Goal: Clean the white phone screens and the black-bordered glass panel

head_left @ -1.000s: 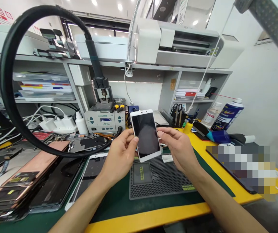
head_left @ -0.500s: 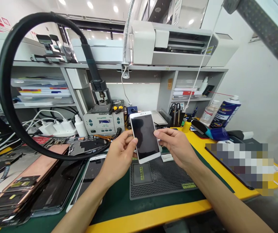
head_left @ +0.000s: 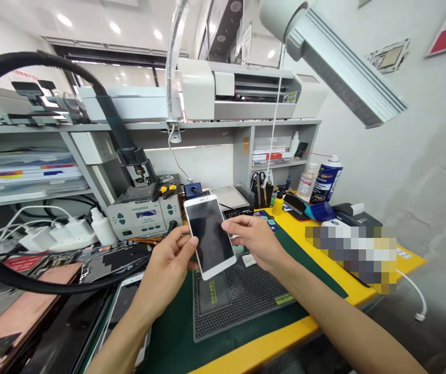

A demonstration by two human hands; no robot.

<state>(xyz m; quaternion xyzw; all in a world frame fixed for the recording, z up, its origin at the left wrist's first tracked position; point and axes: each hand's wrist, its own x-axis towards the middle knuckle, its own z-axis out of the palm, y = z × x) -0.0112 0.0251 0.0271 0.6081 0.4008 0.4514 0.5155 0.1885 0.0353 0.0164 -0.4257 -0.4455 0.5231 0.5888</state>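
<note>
A white smartphone (head_left: 211, 236) with a dark screen is held up over the bench, screen towards me and slightly tilted. My left hand (head_left: 174, 262) grips its left edge, thumb on the front and fingers behind. At the right edge, my right hand (head_left: 254, 236) pinches the phone between thumb and fingers; some fingertips are hidden behind it. Below the phone lies a dark perforated repair mat (head_left: 242, 301) on a green mat (head_left: 176, 337). A small white piece (head_left: 248, 259) rests on the repair mat near my right hand.
Phones and phone parts (head_left: 16, 324) crowd the left side. A hot-air station (head_left: 145, 215) stands behind my left hand, its thick black hose (head_left: 28, 285) looping at the left. A spray can (head_left: 326, 179) and yellow bottle (head_left: 278, 204) stand at the right. A lamp (head_left: 348, 67) hangs above.
The camera view has turned to the right, so the scene sits further left and lower. Both hands keep hold of the phone, which looks tilted a little more.
</note>
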